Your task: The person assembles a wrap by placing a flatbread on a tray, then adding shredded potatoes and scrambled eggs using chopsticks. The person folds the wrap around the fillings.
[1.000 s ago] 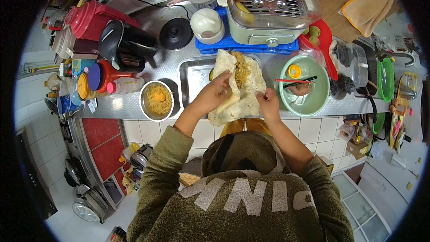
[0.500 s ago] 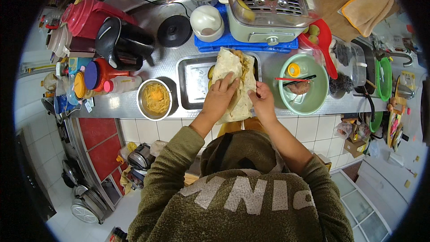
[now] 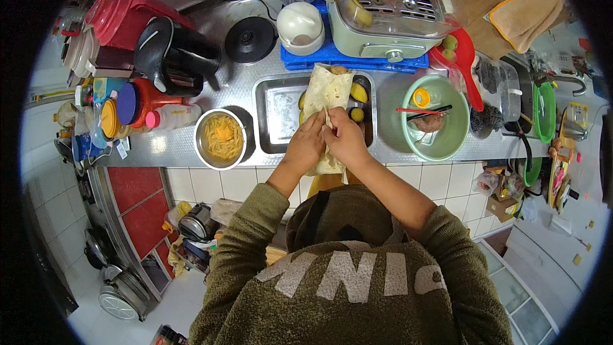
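Note:
Above a metal tray (image 3: 271,112) at the counter's front, my left hand (image 3: 306,144) and my right hand (image 3: 346,139) both grip a pale flatbread (image 3: 327,89). Folded lengthwise into a long roll, it shows a little filling at its far end. My fingers meet close together along its middle seam, closed on the bread. Beneath it in the tray lie several dark-skinned pieces with yellow flesh (image 3: 359,92), partly hidden by the roll. Left of the tray stands a steel bowl (image 3: 199,147) holding yellowish shredded strips (image 3: 220,140) with an orange lump on top.
Right of the tray is a pale green basin (image 3: 408,134) with red and black sticks across it. Behind sit a steamer (image 3: 364,48) on a blue base, a white egg-shaped container (image 3: 299,23) and a black lid (image 3: 249,39). A black kettle (image 3: 182,57) and jars crowd the left.
My right hand has moved left to meet my left hand at the roll's middle. The open filled side is now folded over, and more of the tray's right-hand pieces show.

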{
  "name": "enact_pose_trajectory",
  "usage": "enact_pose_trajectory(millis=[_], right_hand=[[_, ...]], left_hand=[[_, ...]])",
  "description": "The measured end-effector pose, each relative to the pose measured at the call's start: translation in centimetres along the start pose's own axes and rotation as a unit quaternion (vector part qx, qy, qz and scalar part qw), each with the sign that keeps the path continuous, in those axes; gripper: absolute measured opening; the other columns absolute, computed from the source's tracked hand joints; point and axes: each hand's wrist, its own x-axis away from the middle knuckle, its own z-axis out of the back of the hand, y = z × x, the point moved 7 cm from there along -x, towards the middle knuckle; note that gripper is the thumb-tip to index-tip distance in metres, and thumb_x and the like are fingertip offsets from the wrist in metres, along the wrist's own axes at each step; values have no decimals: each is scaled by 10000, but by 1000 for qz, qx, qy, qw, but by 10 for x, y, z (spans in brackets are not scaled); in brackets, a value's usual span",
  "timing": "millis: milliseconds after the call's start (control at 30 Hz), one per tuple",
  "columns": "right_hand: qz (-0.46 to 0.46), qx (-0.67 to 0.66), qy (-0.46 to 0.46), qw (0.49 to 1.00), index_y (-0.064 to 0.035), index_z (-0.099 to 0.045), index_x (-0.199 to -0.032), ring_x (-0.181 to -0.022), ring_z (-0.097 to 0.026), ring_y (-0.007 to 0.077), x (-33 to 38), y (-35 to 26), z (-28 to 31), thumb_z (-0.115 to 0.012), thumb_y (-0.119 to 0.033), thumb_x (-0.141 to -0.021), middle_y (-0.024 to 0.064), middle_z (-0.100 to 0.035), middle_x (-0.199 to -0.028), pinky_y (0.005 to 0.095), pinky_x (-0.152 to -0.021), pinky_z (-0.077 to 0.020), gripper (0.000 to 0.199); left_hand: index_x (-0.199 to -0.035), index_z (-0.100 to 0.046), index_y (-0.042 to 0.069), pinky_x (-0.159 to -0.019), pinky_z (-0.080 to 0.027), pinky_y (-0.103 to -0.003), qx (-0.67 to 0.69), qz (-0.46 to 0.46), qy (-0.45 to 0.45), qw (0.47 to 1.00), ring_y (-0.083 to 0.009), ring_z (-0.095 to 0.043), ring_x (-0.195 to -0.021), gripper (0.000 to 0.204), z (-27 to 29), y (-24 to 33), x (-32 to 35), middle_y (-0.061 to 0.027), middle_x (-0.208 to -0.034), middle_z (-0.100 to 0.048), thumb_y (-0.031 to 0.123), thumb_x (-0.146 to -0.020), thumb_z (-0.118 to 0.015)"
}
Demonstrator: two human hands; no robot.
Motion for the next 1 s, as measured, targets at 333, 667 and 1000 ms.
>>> enact_pose_trajectory(millis=[333,667,1000], right_hand=[[-9,17,-41,999,12,-509,-1131,-737,-595,142,-10,2,-4,-624,-11,-880,102,-640,-823,290,-671,-471,277],[-74,-145,-94,982,42,-518,-1178,-807,-661,192,-27,44,-12,-632,-31,-904,151,-675,-946,313,-724,-521,306],[-117,-225,-182,950,2,-409,-1294,-1052,-666,269,-24,44,-11,-477,26,-956,207,-647,-1187,347,-874,-523,345]], left_hand=[[-1299,-491,-120,-1091,-400,-408,0,13,-15,1000,-391,-449,-1318,449,11,18,15,-244,-1482,-398,55,-886,-522],[-1269,-519,-82,-1132,-352,-446,40,21,-90,995,-399,-451,-1313,453,10,9,37,-248,-1392,-478,81,-852,-593],[-1168,-570,-18,-1158,-290,-496,156,111,83,978,-428,-484,-1247,329,34,26,77,-220,-1284,-532,105,-872,-644]])
